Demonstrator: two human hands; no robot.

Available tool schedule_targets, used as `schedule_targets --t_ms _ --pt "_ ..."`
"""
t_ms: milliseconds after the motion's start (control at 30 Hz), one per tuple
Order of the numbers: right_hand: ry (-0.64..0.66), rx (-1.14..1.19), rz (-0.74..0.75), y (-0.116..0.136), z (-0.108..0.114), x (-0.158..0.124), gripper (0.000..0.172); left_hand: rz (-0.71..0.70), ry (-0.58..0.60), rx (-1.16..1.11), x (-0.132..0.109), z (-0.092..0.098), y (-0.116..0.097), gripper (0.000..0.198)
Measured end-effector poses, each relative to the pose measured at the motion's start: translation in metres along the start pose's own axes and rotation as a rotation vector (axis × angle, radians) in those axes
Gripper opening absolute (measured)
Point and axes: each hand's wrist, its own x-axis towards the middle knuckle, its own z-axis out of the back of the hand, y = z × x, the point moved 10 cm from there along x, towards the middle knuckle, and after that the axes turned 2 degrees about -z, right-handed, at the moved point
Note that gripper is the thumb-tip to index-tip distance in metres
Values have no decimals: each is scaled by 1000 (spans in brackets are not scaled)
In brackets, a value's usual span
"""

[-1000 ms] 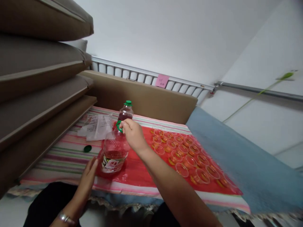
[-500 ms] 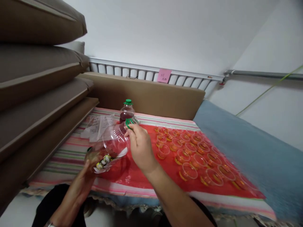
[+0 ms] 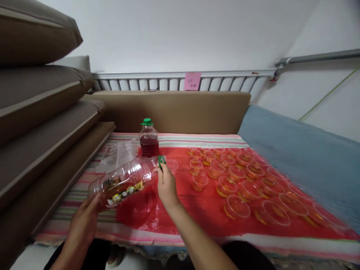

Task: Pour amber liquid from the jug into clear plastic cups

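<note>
A large clear plastic bottle (image 3: pixel 125 182) with a printed label lies tilted in the air, close to level, its mouth to the right. My right hand (image 3: pixel 166 183) is closed round the green carrying handle (image 3: pixel 161 161) at its neck. Under and round the bottle's base, my left hand (image 3: pixel 86 217) supports the other end. Something brownish shows inside, but I cannot tell how much liquid there is. Just past the mouth stands a clear plastic cup (image 3: pixel 172 165), partly hidden. Several cups (image 3: pixel 216 170) with amber contents stand in rows to the right.
Behind the held bottle stands another bottle (image 3: pixel 149 144) of dark red liquid, green-capped. Papers in a plastic sleeve (image 3: pixel 118 155) lie left of it. A red sheet (image 3: pixel 185 210) covers part of the striped cloth (image 3: pixel 70 202). Stacked cushions (image 3: pixel 42 90) rise at the left.
The held bottle has tipped closer to level, and its neck has come lower and slightly right. My left hand has moved left and down with the base. The view has shifted too.
</note>
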Motion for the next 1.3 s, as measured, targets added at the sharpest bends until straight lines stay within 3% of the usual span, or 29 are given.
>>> schedule_targets --t_ms 100,233,700,1133,1300 --pt "-16 23 -29 -17 0 0 26 -6 10 -12 4 -5 -1 46" --pt "-36 34 -51 -32 2 0 23 -51 -65 46 8 -2 -8 46" --pt "-68 85 -102 -60 0 5 21 -36 -157 65 11 -14 -28 49" --pt "-63 125 -173 -78 -2 7 20 -104 -115 137 13 -27 -42 63" --pt "-75 127 -177 -81 0 8 20 -128 -121 218 9 -32 -52 55"
